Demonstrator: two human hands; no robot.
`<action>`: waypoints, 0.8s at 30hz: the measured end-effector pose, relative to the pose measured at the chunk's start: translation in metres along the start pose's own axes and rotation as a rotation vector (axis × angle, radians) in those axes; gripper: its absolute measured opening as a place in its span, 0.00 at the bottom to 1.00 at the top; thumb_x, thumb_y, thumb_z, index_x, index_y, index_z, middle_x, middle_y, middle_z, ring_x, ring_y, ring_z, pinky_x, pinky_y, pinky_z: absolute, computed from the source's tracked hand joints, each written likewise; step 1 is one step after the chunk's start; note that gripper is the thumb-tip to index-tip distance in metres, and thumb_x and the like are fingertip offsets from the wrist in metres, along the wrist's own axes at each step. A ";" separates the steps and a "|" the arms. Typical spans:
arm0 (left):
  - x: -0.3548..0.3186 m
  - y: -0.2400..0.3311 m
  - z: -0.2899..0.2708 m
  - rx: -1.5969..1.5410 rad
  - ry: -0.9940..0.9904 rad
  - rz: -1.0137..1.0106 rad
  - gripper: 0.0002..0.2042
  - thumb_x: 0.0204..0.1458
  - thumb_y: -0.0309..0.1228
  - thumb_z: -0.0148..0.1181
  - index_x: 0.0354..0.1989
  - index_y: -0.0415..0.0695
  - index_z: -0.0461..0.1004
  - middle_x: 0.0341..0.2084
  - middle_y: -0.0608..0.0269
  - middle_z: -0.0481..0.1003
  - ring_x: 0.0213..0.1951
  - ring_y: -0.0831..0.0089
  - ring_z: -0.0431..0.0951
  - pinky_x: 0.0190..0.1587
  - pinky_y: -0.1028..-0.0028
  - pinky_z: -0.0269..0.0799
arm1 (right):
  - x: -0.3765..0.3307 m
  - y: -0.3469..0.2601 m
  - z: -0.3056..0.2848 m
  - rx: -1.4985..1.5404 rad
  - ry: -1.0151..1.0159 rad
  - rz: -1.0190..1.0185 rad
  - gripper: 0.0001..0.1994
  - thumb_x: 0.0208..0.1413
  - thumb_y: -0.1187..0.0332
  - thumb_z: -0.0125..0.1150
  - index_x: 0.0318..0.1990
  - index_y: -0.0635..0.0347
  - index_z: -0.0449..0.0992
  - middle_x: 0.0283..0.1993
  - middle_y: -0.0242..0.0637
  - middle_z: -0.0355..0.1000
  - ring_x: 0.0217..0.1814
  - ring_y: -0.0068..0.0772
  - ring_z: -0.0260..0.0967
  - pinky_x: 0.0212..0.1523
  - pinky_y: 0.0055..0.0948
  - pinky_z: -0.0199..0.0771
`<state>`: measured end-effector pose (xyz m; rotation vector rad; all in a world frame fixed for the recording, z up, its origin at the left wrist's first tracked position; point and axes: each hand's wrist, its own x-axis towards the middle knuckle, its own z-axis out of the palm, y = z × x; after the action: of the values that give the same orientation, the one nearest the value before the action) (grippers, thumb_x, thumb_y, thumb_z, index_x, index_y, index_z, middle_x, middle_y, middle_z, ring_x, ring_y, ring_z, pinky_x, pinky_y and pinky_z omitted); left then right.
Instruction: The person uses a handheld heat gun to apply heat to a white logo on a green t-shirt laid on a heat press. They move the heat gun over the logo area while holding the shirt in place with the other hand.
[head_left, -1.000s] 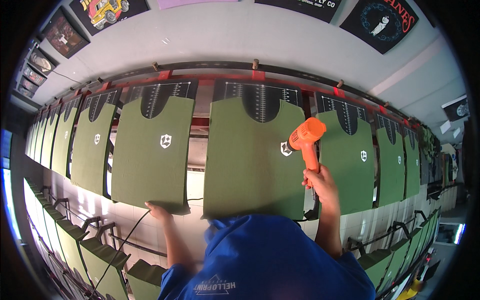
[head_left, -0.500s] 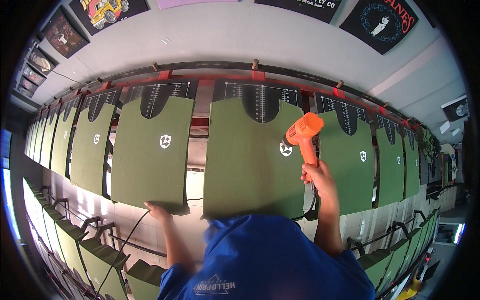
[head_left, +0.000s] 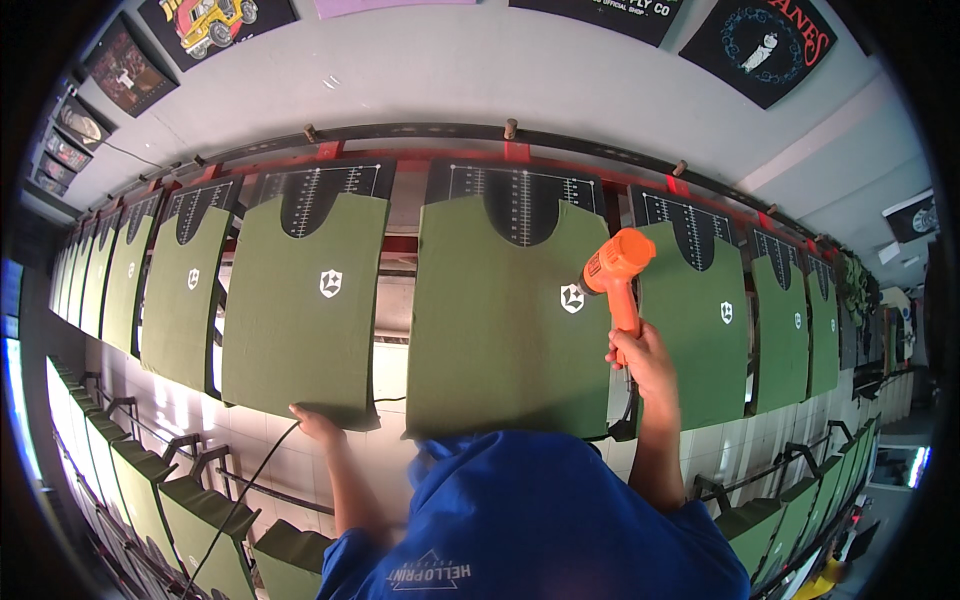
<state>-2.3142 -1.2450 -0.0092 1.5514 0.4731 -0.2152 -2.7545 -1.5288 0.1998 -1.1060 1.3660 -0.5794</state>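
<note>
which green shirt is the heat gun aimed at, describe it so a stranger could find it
Follow the long row of olive-green shirts on boards below the grey wall. It is the widest-looking central shirt, above the blue garment. Only its white emblem has the orange heat gun, held by the right hand, beside it.

Lighting is bright, even and diffuse. Soft shadows fall beneath the green shirts (head_left: 498,320). Glare reflects off the glossy floor tiles (head_left: 175,405) at lower left. Fisheye distortion bends straight rails toward the black rim. The blue shirt (head_left: 530,520) nearest the camera is slightly soft.
</note>
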 end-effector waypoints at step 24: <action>-0.006 0.005 0.002 0.011 0.011 -0.016 0.36 0.60 0.54 0.43 0.55 0.24 0.62 0.53 0.44 0.67 0.49 0.56 0.72 0.51 0.60 0.70 | -0.019 0.002 -0.003 -0.049 -0.011 0.000 0.12 0.52 0.65 0.58 0.37 0.64 0.69 0.27 0.32 0.69 0.25 0.23 0.70 0.24 0.22 0.69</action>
<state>-2.3168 -1.2478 -0.0019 1.5609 0.4933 -0.2221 -2.7614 -1.5123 0.2079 -1.1471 1.3768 -0.5413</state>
